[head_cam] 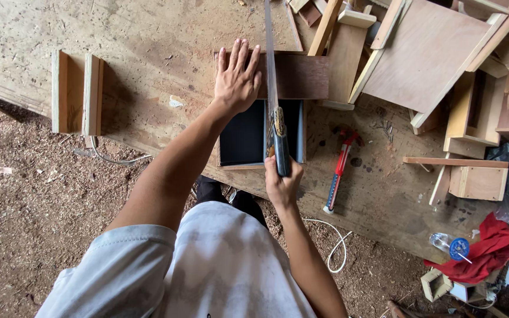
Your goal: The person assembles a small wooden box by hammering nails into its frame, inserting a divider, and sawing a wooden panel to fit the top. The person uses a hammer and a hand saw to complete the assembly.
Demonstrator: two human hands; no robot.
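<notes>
Saw (271, 70) gripped in your right hand (282, 176), blade across the dark board (301, 76) at the table (148, 47) edge; left hand (238, 76) spread flat, pressing it. Cut looks unfinished, board still whole.

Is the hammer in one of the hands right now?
No. The hammer lies on the workbench, while the right hand grips the saw and the left hand presses flat on the wooden box.
</notes>
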